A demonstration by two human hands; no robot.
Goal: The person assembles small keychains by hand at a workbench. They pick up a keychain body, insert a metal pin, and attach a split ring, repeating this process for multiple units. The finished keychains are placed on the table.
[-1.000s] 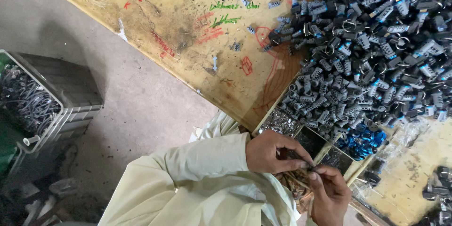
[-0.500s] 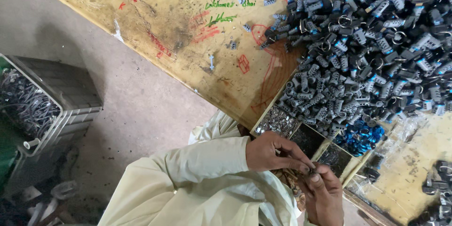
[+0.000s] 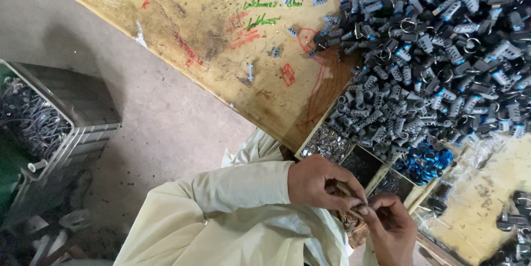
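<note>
In the head view, the left hand (image 3: 319, 184) is seen at about 6 o'clock of the frame, its fingers curled and pressed together around a small part (image 3: 362, 209) that is pinched at the fingertips. The right hand (image 3: 391, 228) is met at 5 o'clock, touching the left one, its fingers (image 3: 381, 202) bent in and closed on the same small part; what kind of part it is cannot be told, since most of it is hidden. Both hands are held over the lap, just off the edge of the wooden counter (image 3: 221, 33). At 1 o'clock from the hands a divided tray (image 3: 354, 158) is set on the counter, with small silvery and dark pieces in its compartments. Blue rings (image 3: 423, 163) lie just beside it at 3 o'clock. A large heap of grey metal pieces (image 3: 431, 50) is spread toward 1 o'clock. On the floor at 9 o'clock a grey crate (image 3: 83, 111) of metal parts is stood.
</note>
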